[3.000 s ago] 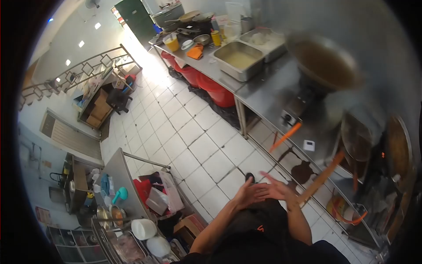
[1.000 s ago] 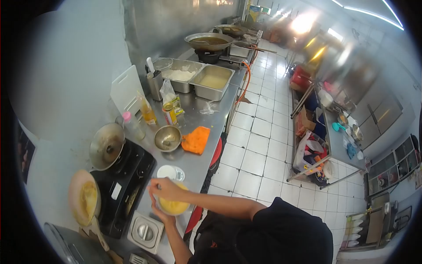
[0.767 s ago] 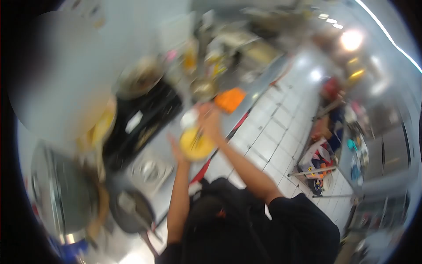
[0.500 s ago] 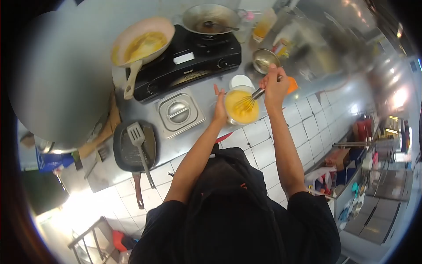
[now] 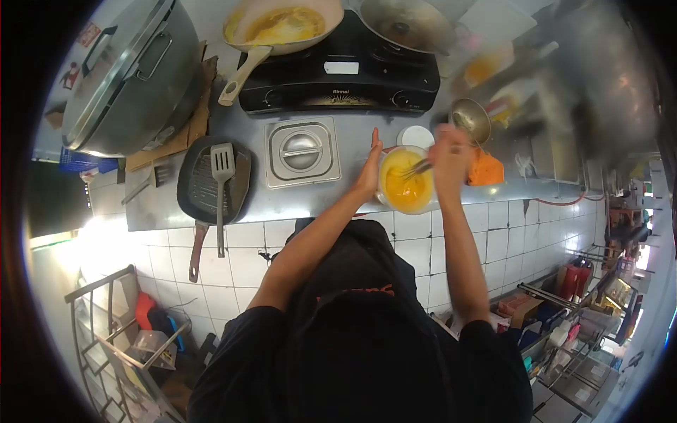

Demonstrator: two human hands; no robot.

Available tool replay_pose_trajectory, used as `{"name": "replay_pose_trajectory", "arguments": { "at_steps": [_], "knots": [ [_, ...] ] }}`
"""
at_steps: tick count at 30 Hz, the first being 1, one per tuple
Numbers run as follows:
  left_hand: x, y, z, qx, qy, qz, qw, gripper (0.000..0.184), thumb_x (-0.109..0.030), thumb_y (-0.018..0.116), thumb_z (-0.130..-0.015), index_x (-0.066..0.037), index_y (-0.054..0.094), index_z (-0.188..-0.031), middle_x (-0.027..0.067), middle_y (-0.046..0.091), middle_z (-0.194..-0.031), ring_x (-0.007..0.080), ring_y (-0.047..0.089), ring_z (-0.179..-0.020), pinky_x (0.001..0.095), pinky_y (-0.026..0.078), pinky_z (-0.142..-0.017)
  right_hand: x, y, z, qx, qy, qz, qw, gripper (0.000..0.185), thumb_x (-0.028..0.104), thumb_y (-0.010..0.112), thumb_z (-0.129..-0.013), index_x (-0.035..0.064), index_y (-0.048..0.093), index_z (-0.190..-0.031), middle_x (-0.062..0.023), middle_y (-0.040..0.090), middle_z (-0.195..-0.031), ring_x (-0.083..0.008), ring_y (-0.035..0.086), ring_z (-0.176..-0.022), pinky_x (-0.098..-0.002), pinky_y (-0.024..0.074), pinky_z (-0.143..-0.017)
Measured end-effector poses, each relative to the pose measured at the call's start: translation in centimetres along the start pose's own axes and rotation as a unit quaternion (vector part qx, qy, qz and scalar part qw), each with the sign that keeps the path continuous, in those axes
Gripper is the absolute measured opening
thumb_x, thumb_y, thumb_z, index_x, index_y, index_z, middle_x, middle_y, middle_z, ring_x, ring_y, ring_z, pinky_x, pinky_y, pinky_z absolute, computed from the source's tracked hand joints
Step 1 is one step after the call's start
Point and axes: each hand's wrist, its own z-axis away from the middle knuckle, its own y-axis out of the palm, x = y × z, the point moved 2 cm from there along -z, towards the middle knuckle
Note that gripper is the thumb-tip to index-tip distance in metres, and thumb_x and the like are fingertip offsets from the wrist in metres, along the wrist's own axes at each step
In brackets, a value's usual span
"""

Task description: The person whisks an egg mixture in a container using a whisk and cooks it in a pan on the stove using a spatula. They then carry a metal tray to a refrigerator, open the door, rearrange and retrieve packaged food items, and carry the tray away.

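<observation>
My left hand (image 5: 369,168) is against the left side of a pale bowl (image 5: 429,204), steadying it, one finger pointing up past the rim. Beaten egg-like yellow liquid (image 5: 407,192) fills much of the bowl. My right hand (image 5: 451,158), smeared by motion, is closed around the handle of a wire whisk (image 5: 419,168). The whisk's wires dip into the liquid. Just behind the bowl is a round white lid or dish (image 5: 415,136). An orange cloth-like item (image 5: 485,168) lies right of my right hand, and a small metal bowl (image 5: 471,120) stands behind it.
A black two-burner stove (image 5: 338,92) carries a light frying pan (image 5: 282,28) with yellow residue and a dark wok (image 5: 405,27). To the left are a lidded steel container (image 5: 303,152), a grill pan (image 5: 201,187) with a slotted turner (image 5: 223,166) across it, and a large pot (image 5: 141,84).
The camera view has turned and shifted, so the counter looks level. My right hand and whisk have moved in the bowl; the left hand stays against its side.
</observation>
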Motion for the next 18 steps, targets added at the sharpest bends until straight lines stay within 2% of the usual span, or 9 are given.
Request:
{"name": "replay_pose_trajectory", "arguments": {
  "at_steps": [3, 4, 7, 8, 11, 14, 17, 18],
  "knots": [
    [-0.2, 1.1, 0.2, -0.007, -0.018, 0.074, 0.997, 0.071, -0.052, 0.035, -0.102, -0.031, -0.006, -0.157, 0.0194, 0.041, -0.144, 0.03, 0.047, -0.128, 0.0411, 0.037, -0.11, -2.2, -1.2, -1.4, 0.142, 0.072, 0.093, 0.983, 0.011, 0.011, 0.056, -0.096, 0.0032, 0.062, -0.1, 0.0003, 0.05, -0.06, -0.0081, 0.05, -0.052, -0.0219, 0.0398, -0.049],
    [0.0, 0.8, 0.2, -0.022, -0.022, 0.091, 0.995, 0.07, -0.051, 0.036, -0.102, -0.033, -0.004, -0.157, 0.0183, 0.041, -0.143, 0.0296, 0.048, -0.127, 0.0426, 0.037, -0.11, 1.9, -1.3, -1.4, 0.055, 0.082, 0.004, 0.995, 0.012, 0.011, 0.056, -0.097, 0.0027, 0.062, -0.091, -0.001, 0.054, -0.062, -0.0077, 0.051, -0.052, -0.0236, 0.0404, -0.048],
    [1.4, 0.3, -0.4, -0.013, -0.001, 0.12, 0.993, 0.072, -0.052, 0.038, -0.102, -0.033, -0.006, -0.156, 0.019, 0.041, -0.143, 0.0307, 0.049, -0.127, 0.0427, 0.038, -0.11, -1.2, -1.4, -1.3, 0.062, -0.044, -0.07, 0.995, 0.018, 0.011, 0.056, -0.098, 0.0051, 0.054, -0.081, -0.0007, 0.05, -0.06, -0.0072, 0.048, -0.051, -0.0227, 0.0426, -0.052],
    [0.7, 0.6, -0.1, -0.021, -0.006, 0.12, 0.993, 0.073, -0.052, 0.037, -0.102, -0.032, -0.008, -0.156, 0.0194, 0.044, -0.14, 0.03, 0.049, -0.126, 0.0408, 0.038, -0.109, -2.6, -1.0, -0.4, 0.19, 0.057, 0.072, 0.977, 0.029, 0.016, 0.058, -0.099, 0.0065, 0.046, -0.075, -0.0006, 0.047, -0.059, -0.0077, 0.046, -0.052, -0.023, 0.0411, -0.052],
    [-0.6, 1.9, 0.4, -0.028, 0.001, 0.121, 0.992, 0.074, -0.052, 0.034, -0.103, -0.028, -0.011, -0.156, 0.02, 0.05, -0.134, 0.0287, 0.05, -0.123, 0.0373, 0.039, -0.107, -2.6, -2.0, -0.5, 0.22, 0.113, 0.046, 0.968, 0.032, 0.021, 0.058, -0.1, 0.0066, 0.044, -0.075, -0.0007, 0.045, -0.06, -0.0089, 0.045, -0.053, -0.0248, 0.0407, -0.052],
    [1.7, 0.3, -0.5, -0.019, 0.022, 0.104, 0.994, 0.074, -0.051, 0.034, -0.103, -0.027, -0.013, -0.156, 0.02, 0.049, -0.134, 0.0289, 0.052, -0.12, 0.0384, 0.038, -0.107, -2.3, -3.2, 0.1, 0.156, 0.149, -0.009, 0.976, 0.033, 0.02, 0.057, -0.101, 0.0072, 0.041, -0.075, -0.0008, 0.042, -0.061, -0.01, 0.043, -0.056, -0.0262, 0.0406, -0.055],
    [1.3, 1.1, -0.2, -0.027, 0.019, 0.146, 0.989, 0.075, -0.052, 0.039, -0.102, -0.031, -0.007, -0.156, 0.0192, 0.05, -0.136, 0.029, 0.052, -0.122, 0.04, 0.041, -0.107, -2.2, -4.5, 1.5, 0.09, 0.156, -0.062, 0.982, 0.034, 0.022, 0.057, -0.1, 0.0056, 0.045, -0.073, -0.002, 0.047, -0.06, -0.01, 0.047, -0.056, -0.0262, 0.0418, -0.057],
    [0.2, 2.1, 0.4, -0.04, 0.004, 0.15, 0.988, 0.074, -0.053, 0.037, -0.102, -0.03, -0.007, -0.157, 0.0179, 0.049, -0.137, 0.0284, 0.052, -0.122, 0.0396, 0.041, -0.107, -2.0, -4.8, 1.9, 0.079, 0.148, -0.06, 0.984, 0.033, 0.02, 0.056, -0.101, 0.0063, 0.043, -0.074, -0.0019, 0.045, -0.061, -0.0106, 0.045, -0.057, -0.0269, 0.0417, -0.058]
  ]
}}
